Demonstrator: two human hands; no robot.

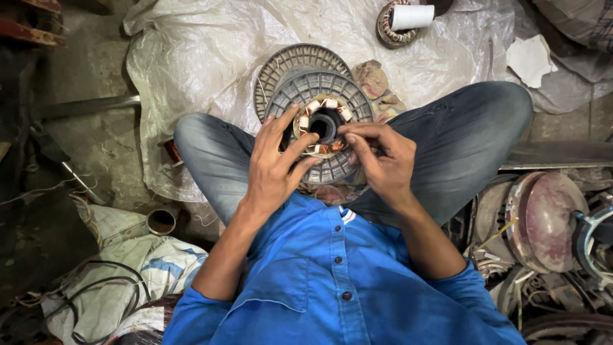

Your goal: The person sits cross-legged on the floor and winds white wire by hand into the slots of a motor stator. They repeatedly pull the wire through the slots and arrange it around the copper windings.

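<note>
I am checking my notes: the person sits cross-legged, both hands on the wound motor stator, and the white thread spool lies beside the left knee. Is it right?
One detail is wrong. In the head view the white thread spool lies on the plastic sheet ahead of the person, beyond the right knee. Both the left hand and the right hand do rest on the stator.

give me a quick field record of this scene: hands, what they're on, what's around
left hand: left hand spread over the wound motor stator, fingers on its copper coils
right hand: right hand pinching at the coil's lower right edge
support: stator rests on a grey ribbed disc between crossed legs
under: white plastic sheet
behind: white thread spool
right side: rusty motor housings
</note>
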